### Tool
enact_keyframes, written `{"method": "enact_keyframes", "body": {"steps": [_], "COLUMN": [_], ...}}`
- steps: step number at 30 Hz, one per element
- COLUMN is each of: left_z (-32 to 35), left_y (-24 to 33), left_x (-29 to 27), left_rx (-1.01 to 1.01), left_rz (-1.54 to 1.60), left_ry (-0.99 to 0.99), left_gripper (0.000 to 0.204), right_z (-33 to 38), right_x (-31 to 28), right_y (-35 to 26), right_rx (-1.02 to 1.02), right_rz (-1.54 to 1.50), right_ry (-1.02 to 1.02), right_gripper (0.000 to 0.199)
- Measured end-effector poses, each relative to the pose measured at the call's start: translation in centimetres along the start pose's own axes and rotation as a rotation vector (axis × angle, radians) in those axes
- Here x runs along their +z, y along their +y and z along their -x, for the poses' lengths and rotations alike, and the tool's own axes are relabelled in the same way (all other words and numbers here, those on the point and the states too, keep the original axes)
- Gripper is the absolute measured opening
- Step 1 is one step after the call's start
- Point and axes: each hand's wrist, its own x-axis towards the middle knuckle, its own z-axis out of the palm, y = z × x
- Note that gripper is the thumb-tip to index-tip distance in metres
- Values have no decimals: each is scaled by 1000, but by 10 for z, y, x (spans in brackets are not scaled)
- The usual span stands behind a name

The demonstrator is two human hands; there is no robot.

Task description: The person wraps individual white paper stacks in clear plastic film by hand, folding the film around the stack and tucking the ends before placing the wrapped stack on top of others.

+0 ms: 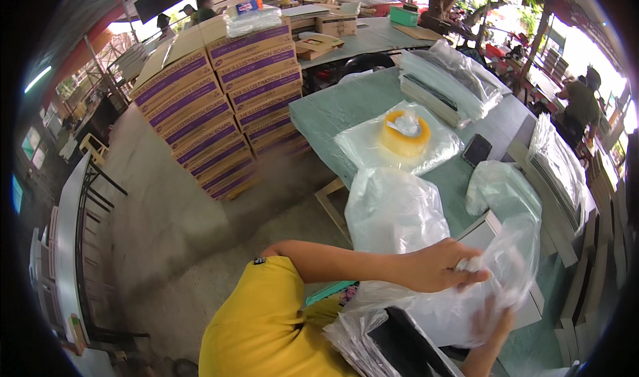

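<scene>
The left hand (pixel 442 264) pinches a clear bag (pixel 511 254) with curled fingers. The right hand (pixel 496 327) is at the bag too, but blurry, so I cannot tell if it grips. The bag is on the near side of the tape (pixel 399 146). Right of the tape is a phone (pixel 477 150); left are boxes (pixel 190 104).

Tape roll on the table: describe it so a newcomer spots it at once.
Find the greenish table right of the stacked cartons. On it, left of the dark phone, lies a flat clear plastic pile with the tape roll on top. Only the roll is a yellow ring; the plastic around it is colourless.
</scene>
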Motion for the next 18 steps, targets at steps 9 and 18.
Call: {"method": "enact_keyframes", "body": {"steps": [9,18], "left_z": [4,20], "left_y": [12,11], "left_x": [-31,-12], "left_rx": [-124,241], "left_rz": [250,-565], "left_ry": [-474,-823], "left_gripper": [22,23], "right_z": [20,38], "right_x": [-25,-59], "right_y": [-35,-72], "right_rx": [186,163], "right_rz": [718,1379], "right_ry": [-194,-60], "right_gripper": [32,32]}}
